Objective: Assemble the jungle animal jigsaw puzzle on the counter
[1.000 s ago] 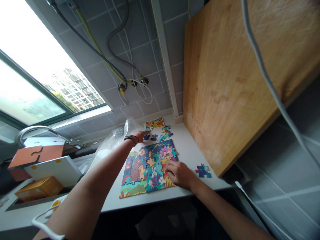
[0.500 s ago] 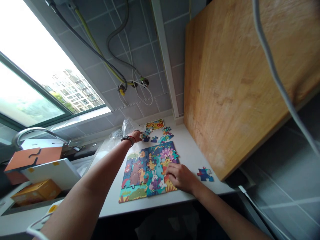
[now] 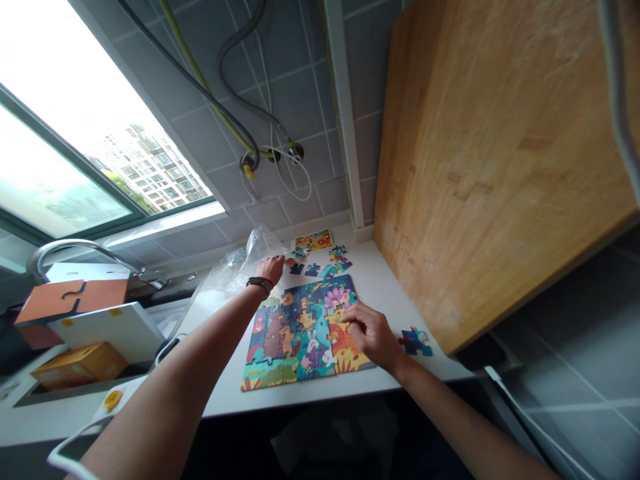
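1. The jigsaw puzzle (image 3: 311,337) lies flat on the desk (image 3: 395,293), largely joined, with its near edge close to the desk's front edge.
2. The right hand (image 3: 371,331) is over the puzzle's right side, fingers curled inward; I cannot tell whether they pinch a piece. It has shifted outward over the last half second, so more of the orange, leafy corner shows, and the pieces there look joined.
3. The left hand (image 3: 273,269) reaches past the puzzle's far edge. Since a second ago it has drawn back from the loose pieces (image 3: 313,269) toward the clear plastic bag (image 3: 260,245), leaving those pieces easier to see. Its fingers are bent and partly hidden; whether they hold anything, I cannot tell.
4. The loose pieces lie between the puzzle and a picture card (image 3: 313,240) near the wall.
5. A separate blue cluster (image 3: 416,341) lies right of the puzzle, just beside the right wrist.
6. Farther out, a wooden board (image 3: 490,167) leans on the right; a tap (image 3: 83,243) and an orange box (image 3: 95,293) stand left.
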{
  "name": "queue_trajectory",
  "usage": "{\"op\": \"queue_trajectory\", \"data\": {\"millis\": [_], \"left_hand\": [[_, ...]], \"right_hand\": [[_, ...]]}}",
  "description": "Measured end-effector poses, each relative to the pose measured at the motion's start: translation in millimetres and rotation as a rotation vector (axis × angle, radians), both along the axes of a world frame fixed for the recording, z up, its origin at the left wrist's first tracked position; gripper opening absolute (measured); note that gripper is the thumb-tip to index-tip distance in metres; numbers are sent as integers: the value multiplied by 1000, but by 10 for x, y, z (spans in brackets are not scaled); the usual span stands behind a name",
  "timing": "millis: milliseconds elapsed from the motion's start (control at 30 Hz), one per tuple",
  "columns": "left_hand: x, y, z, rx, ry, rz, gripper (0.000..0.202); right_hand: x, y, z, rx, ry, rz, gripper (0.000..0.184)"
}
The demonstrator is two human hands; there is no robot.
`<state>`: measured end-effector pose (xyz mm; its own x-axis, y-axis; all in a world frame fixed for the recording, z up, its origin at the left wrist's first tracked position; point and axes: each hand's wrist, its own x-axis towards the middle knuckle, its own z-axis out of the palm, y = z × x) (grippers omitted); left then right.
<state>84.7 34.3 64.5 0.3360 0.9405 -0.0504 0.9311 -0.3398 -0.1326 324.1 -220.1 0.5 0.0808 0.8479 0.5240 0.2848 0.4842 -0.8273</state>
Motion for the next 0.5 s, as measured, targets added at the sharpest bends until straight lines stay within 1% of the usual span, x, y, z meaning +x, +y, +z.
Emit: {"op": "queue_trajectory", "data": {"millis": [100,167,233,300,367,400,467,500], "left_hand": [[-8,-165,53,70,-112,25,24],[-13,-333,67,120,-210,14,26],[-9,-558,64,162,-320,-33,30],[14,-825,55,169,-425,-126,32],[61,-1105,59,116,-508,-230,28],[93,-1237,68,69,-564,-296,27],[168,-1466,97,-126,-796,-481,26],[208,-1561,109,-165,-847,-538,25]], "right_hand": [[27,6,34,-32,57,-115,26],[45,18,51,-87,95,-171,26],[54,32,56,-136,127,-191,24],[49,42,48,-168,148,-178,21],[34,41,33,-212,179,-136,21],[25,37,27,-243,201,-104,24],[11,20,24,-309,240,-22,34],[7,10,27,-335,243,23,39]]}}
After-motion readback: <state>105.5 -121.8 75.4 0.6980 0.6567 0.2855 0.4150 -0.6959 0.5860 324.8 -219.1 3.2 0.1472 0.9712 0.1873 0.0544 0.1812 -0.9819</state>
